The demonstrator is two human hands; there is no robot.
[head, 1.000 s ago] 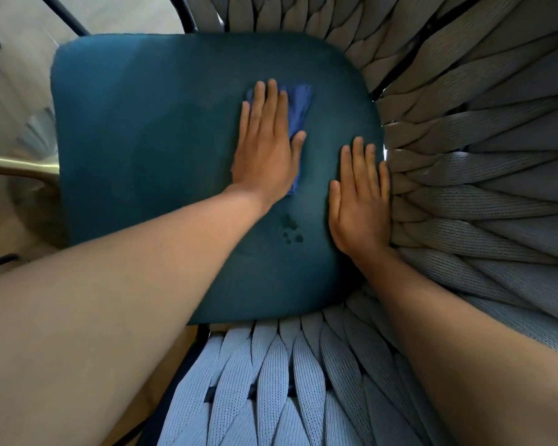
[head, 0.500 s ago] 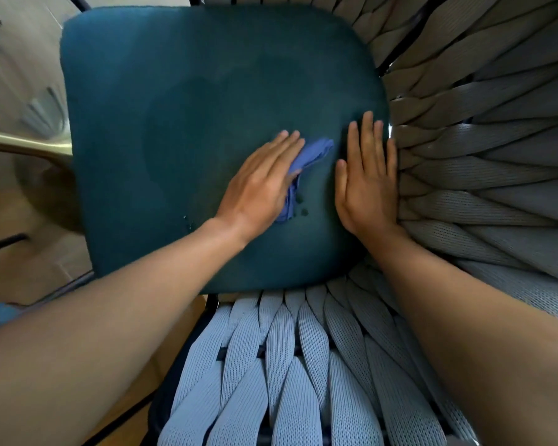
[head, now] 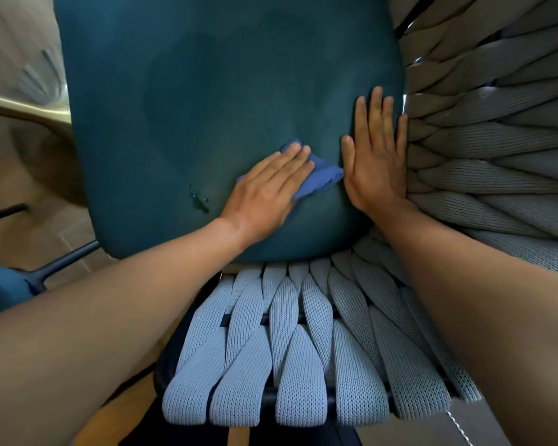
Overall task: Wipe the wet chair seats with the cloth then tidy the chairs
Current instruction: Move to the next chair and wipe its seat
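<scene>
The teal seat cushion [head: 207,91] sits inside grey woven straps [head: 484,162], floor [head: 23,194] to my left. One cloth [head: 319,180] (blue, bunched) lies under my left hand [head: 268,194], fingers flat together; my right hand [head: 376,152] presses flat beside it. A few water drops [head: 198,199] remain.

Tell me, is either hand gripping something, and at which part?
Neither grips anything. The left hand presses the blue cloth flat; the right hand lies flat on the seat cushion.

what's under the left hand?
The blue cloth, pressed flat on the teal seat by the left hand. Its folds stick out past the fingertips; the part beneath the palm is hidden.
</scene>
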